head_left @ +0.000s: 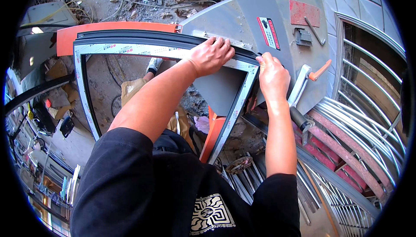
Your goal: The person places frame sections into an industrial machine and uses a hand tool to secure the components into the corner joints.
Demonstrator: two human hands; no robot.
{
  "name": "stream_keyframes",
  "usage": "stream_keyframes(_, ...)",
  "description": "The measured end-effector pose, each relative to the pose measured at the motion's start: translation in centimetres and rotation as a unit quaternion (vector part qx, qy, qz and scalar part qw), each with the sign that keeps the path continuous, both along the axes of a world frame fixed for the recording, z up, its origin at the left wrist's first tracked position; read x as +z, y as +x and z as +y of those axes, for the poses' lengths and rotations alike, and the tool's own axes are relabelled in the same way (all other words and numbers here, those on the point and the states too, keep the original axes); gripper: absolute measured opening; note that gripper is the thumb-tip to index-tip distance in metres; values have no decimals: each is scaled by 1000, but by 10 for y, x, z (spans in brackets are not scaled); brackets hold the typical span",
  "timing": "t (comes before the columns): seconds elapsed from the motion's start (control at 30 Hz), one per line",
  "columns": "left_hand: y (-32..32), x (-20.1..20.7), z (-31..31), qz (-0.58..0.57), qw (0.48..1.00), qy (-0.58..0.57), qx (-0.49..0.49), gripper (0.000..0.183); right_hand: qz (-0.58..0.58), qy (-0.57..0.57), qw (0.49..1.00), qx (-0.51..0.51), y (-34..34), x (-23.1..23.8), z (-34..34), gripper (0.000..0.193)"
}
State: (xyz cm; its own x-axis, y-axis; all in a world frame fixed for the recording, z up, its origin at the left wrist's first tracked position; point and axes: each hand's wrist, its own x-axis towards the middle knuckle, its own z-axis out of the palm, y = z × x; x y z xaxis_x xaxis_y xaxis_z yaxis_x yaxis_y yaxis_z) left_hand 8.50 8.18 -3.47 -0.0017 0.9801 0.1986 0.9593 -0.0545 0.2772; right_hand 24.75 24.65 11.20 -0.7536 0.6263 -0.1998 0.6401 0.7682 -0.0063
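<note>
A window frame (130, 49) covered in white printed protective film, with dark profile edges, stands in front of me. Its far rail rests against a grey metal machine table and an orange beam (130, 26). Across that rail lies my left hand (211, 56), fingers curled over its dark outer edge. My right hand (274, 78) is closed in a fist at the frame's far right corner, thumb on top. A thin dark piece shows by that thumb; what it is I cannot make out.
The grey machine table (242, 16) carries a red plate (304, 13), a small metal block (302, 37) and a hex key (315, 31). A lever with an orange handle (320, 71) stands right of my right hand. Metal tubes (355, 124) lie lower right. Rubble covers the far ground.
</note>
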Motion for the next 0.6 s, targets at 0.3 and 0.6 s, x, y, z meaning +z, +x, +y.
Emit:
stream_keyframes(0.3, -1, 4, 0, -2, 1000, -11, -4, 44, -23, -17, 997, 77, -9, 6, 17, 26)
stream_keyframes(0.6, 2, 0, 0, -8, 1000, 5, 4, 43, -97, -8, 993, -63, -27, 7, -2, 38)
